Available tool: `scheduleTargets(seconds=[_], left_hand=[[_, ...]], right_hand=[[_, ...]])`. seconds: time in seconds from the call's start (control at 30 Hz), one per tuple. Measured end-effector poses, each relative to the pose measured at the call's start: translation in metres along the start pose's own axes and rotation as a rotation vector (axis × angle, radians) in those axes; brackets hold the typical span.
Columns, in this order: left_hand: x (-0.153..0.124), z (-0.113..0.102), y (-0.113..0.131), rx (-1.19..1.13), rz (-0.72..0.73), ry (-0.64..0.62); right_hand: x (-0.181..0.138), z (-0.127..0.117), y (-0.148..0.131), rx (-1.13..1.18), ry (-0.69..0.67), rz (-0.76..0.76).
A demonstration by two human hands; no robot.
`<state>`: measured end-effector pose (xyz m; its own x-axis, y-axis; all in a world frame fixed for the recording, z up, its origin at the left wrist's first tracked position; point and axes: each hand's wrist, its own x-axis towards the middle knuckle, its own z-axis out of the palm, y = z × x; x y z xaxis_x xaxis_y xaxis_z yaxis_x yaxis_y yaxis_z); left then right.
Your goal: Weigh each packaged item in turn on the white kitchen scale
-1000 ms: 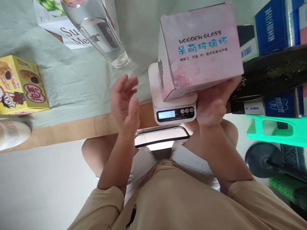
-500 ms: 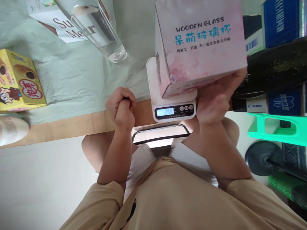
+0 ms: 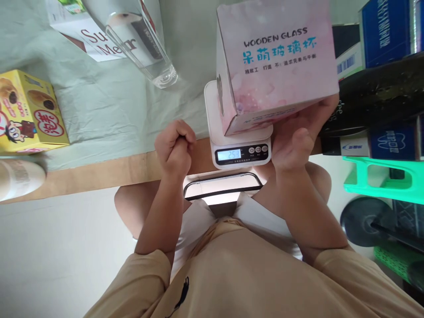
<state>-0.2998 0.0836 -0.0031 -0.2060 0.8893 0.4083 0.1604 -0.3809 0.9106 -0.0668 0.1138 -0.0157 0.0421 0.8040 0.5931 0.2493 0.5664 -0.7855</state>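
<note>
A pink box (image 3: 274, 66) printed "WOODEN GLASS" rests on a small white kitchen scale (image 3: 238, 150) at the table's near edge; the scale's display is lit with a reading. My right hand (image 3: 296, 139) grips the box at its near right corner, fingers under and along its side. Left of the scale, above the wooden table edge, my left hand (image 3: 175, 148) is curled into a fist, holding nothing I can see and touching nothing.
A pale green cloth (image 3: 109, 110) covers the table. A clear glass bottle (image 3: 145, 44), a white printed box (image 3: 96, 39), a yellow snack box (image 3: 29, 115) and a white bottle (image 3: 18, 179) lie to the left. Blue boxes (image 3: 387, 31) and a green stool (image 3: 380, 179) crowd the right.
My left hand went from open fingers to a fist. The pink box settled onto the scale, and the display rose from zero to a reading.
</note>
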Motion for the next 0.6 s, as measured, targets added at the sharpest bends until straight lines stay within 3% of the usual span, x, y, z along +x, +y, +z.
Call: scheduleTargets(seconds=[0.23,0.4,0.6], left_hand=[[0.004,0.003,0.000,0.037,-0.008,0.080],[0.005,0.002,-0.006,-0.011,0.049,0.048],[-0.003,-0.001,0.000,-0.030,-0.022,-0.026]], right_hand=[[0.003,0.000,-0.003,-0.212,-0.016,0.034],[0.003,-0.002,0.005,-0.147,0.006,0.002],[0.001,-0.001,0.007,0.017,0.040,0.001]])
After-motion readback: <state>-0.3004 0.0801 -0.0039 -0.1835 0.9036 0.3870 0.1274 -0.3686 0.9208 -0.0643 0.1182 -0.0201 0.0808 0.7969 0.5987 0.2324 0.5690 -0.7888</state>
